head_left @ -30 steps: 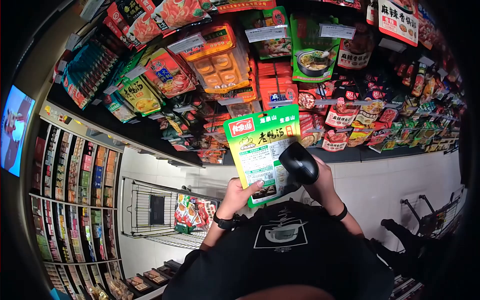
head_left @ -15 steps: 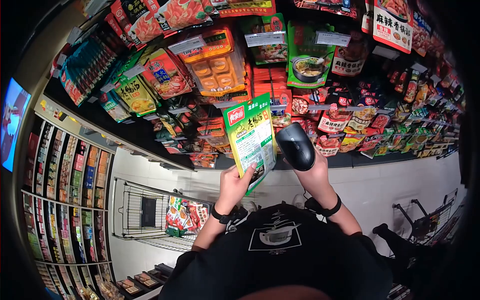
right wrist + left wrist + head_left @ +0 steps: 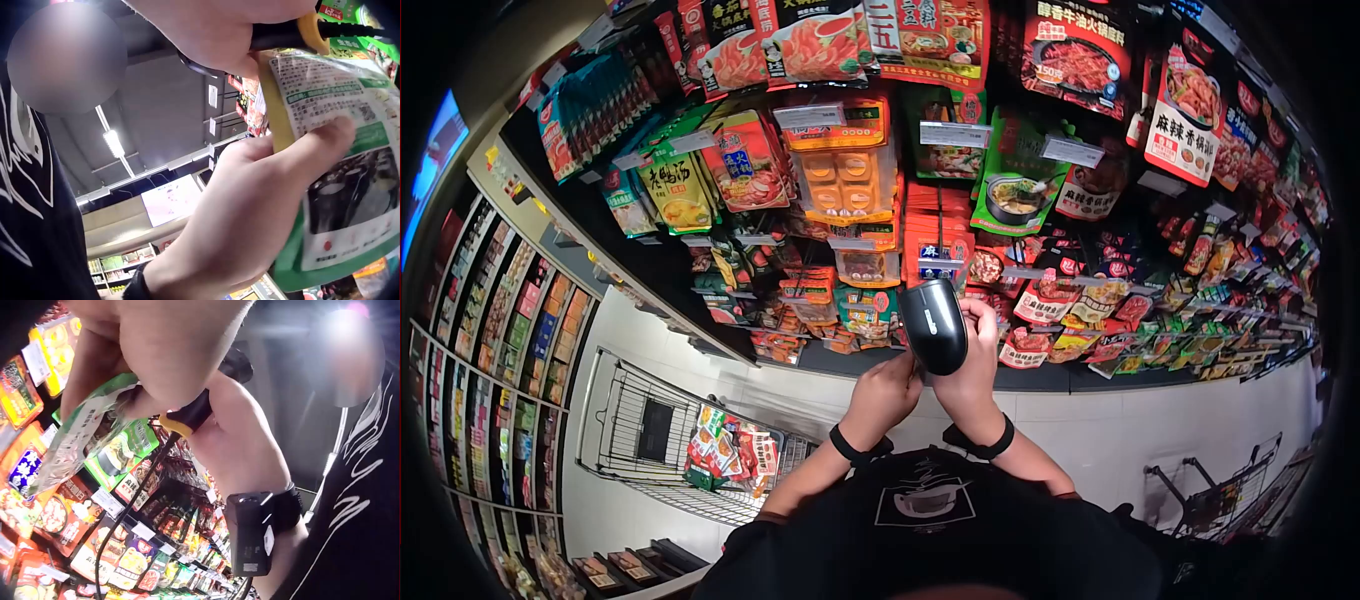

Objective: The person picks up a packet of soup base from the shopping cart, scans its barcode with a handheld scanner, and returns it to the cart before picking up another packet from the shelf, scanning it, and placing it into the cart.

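My right hand [image 3: 972, 392] grips a black handheld barcode scanner [image 3: 935, 325], its rounded head uppermost in the head view. In the left wrist view the scanner's handle shows a yellow end with a black cable [image 3: 128, 509] trailing from it. Close beside it, my left hand [image 3: 882, 402] holds a green and yellow soup seasoning packet [image 3: 356, 181], the thumb pressed across its printed back in the right wrist view. From the head the packet is hidden behind the hands and scanner. The left wrist view catches it edge-on, tilted.
Hanging seasoning packets [image 3: 745, 160] fill the rack ahead, with price tags [image 3: 955, 135] sticking out. A wire shopping cart [image 3: 656, 430] holding several packets stands at left. Tall stocked shelves [image 3: 495, 330] rise beyond it. Another cart [image 3: 1215, 490] is at right.
The packet has turned away until the hands and scanner hide it in the head view. Both hands have moved closer together and lower; the scanner has shifted left. The head view has shifted too.
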{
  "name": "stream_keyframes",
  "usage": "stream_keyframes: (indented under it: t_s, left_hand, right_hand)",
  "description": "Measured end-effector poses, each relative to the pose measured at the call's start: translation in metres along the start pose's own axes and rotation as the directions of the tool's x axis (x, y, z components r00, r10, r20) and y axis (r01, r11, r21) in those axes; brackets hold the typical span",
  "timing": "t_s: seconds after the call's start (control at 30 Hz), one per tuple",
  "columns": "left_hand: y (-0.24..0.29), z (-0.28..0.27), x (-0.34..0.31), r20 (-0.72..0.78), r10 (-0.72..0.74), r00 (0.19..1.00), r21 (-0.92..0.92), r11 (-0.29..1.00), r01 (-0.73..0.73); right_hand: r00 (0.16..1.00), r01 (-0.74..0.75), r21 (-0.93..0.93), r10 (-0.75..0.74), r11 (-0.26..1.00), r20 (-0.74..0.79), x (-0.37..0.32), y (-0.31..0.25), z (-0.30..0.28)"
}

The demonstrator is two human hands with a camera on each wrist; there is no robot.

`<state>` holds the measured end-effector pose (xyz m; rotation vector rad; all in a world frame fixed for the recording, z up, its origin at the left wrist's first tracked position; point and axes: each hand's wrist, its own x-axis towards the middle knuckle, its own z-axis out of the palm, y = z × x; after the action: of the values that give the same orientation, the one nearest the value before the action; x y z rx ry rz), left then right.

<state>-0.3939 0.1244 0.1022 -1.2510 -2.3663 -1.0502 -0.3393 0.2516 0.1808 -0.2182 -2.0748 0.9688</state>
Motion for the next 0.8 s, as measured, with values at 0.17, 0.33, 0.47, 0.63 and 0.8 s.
stream_keyframes:
  t_s: [0.17, 0.33, 0.47, 0.63, 0.8]
  left_hand:
    - [0.000, 0.008, -0.008, 0.028, 0.071, 0.997, 0.122, 0.990, -0.073]
    - [-0.010, 0.019, -0.019, -0.025, 0.136, 0.990, 0.154, 0.979, -0.131]
    - [-0.011, 0.023, -0.026, -0.089, 0.095, 0.992, 0.150, 0.985, -0.081]
    - [-0.007, -0.007, -0.028, -0.031, -0.013, 0.999, 0.009, 1.000, 0.013]
    - [-0.032, -0.021, -0.045, -0.256, -0.272, 0.928, -0.087, 0.962, 0.258]
  right_hand:
    - [0.997, 0.072, 0.029, -0.072, 0.997, 0.014, -0.007, 0.000, 0.010]
    - [0.992, 0.129, -0.054, -0.129, 0.990, -0.002, -0.010, 0.011, 0.020]
    - [0.991, 0.137, -0.033, -0.136, 0.990, 0.021, -0.017, 0.020, 0.026]
    - [0.994, 0.106, 0.046, -0.106, 0.993, -0.005, -0.007, 0.018, 0.034]
    - [0.997, -0.024, 0.249, 0.005, 0.968, 0.076, -0.005, 0.024, 0.045]
